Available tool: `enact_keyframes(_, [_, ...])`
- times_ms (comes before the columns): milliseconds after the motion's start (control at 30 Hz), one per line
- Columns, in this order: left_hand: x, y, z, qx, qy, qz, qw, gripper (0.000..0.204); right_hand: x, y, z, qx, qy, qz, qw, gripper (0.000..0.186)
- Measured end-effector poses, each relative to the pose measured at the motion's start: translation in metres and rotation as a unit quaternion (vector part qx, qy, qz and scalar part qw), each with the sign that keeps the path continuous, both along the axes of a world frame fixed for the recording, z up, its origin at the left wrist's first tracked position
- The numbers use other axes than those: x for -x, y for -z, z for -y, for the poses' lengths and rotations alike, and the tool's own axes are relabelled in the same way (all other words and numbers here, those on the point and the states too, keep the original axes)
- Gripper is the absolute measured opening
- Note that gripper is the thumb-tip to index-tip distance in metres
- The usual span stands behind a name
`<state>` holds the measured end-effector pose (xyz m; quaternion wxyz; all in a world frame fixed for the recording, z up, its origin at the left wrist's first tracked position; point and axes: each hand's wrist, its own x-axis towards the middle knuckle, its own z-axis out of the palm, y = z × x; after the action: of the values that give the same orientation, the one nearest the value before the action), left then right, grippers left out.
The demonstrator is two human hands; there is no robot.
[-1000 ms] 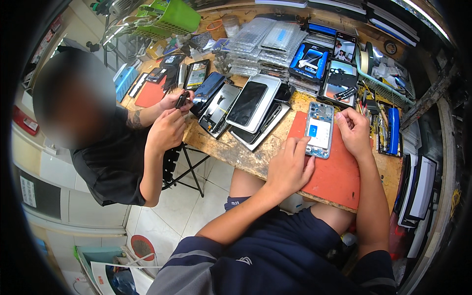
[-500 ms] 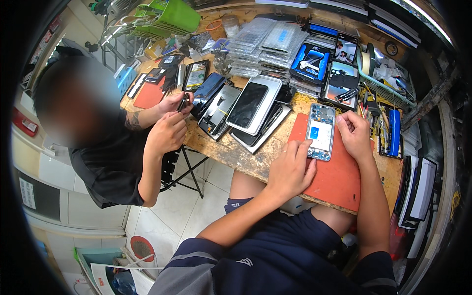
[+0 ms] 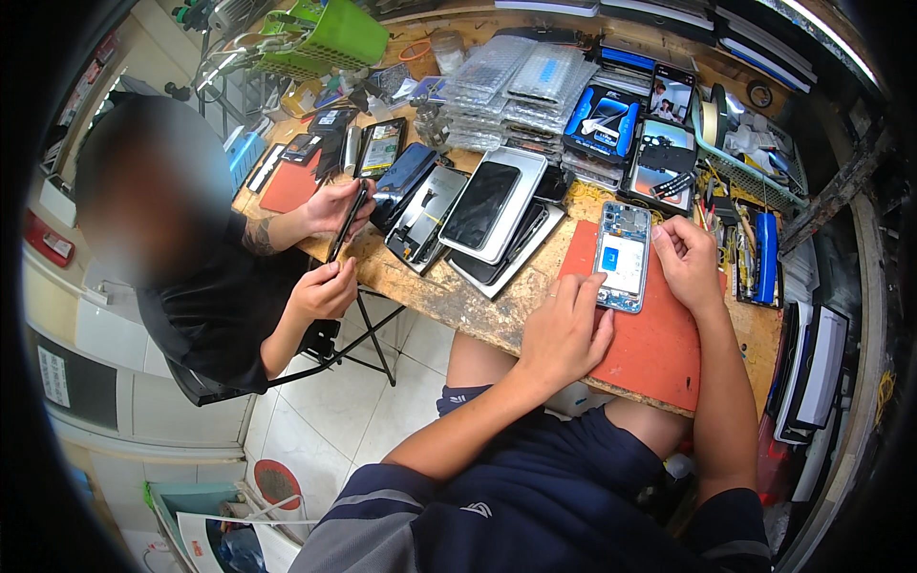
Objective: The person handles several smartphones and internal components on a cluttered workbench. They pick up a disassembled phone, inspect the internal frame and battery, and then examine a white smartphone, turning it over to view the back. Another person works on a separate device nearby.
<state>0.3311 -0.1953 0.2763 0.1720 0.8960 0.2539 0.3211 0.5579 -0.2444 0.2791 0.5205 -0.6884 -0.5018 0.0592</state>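
An opened phone (image 3: 625, 258) lies on an orange-red mat (image 3: 659, 349), its back cover off. The white battery with a blue label and the circuit boards inside a blue frame are exposed. My left hand (image 3: 565, 329) grips the phone's lower left side, fingertips over the battery edge and thumb by the lower corner. At the phone's right edge, my right hand (image 3: 690, 260) rests with thumb and fingers curled into a pinch. Whatever may be between those fingertips is hidden or too small to make out.
Left of the mat, a dark-screened phone (image 3: 482, 205) lies in a white box lid. Bubble-wrapped packs (image 3: 516, 86) stand stacked behind. Right are tools beside a blue object (image 3: 766, 258) and a mesh basket (image 3: 750, 167). A co-worker at left holds a slim dark device (image 3: 348, 222).
The co-worker's hands have moved apart; one has lowered, and the slim dark device between them now shows lengthwise. My hands and the opened phone look unmoved.
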Motion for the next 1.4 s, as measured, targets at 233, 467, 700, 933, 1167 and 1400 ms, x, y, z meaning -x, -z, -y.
enact_keyframes(233, [0.000, -0.002, 0.001, 0.001, 0.005, 0.002, 1.000, 0.049, 0.000, 0.001, 0.000, -0.002, 0.001, 0.023, 1.000, 0.017])
enact_keyframes(467, [0.001, -0.003, 0.003, 0.011, 0.006, -0.010, 1.000, 0.047, 0.000, 0.000, 0.000, -0.009, 0.000, 0.033, 0.999, 0.017])
enact_keyframes(700, [0.001, -0.006, 0.001, 0.021, 0.011, -0.005, 1.000, 0.047, 0.000, 0.000, -0.001, -0.002, 0.003, 0.029, 1.000, 0.018])
enact_keyframes(933, [0.012, 0.000, -0.013, 0.017, -0.007, 0.129, 0.991, 0.037, 0.000, -0.001, -0.001, -0.009, -0.003, 0.040, 0.999, 0.018])
enact_keyframes(1167, [0.100, -0.057, -0.137, -0.141, -0.239, 0.066, 0.958, 0.052, 0.001, -0.001, 0.000, -0.010, -0.003, 0.057, 0.998, 0.017])
enact_keyframes(1400, [0.172, -0.072, -0.225, -0.082, -0.264, -0.139, 0.951, 0.092, 0.006, -0.010, 0.002, -0.004, -0.004, 0.053, 0.999, 0.020])
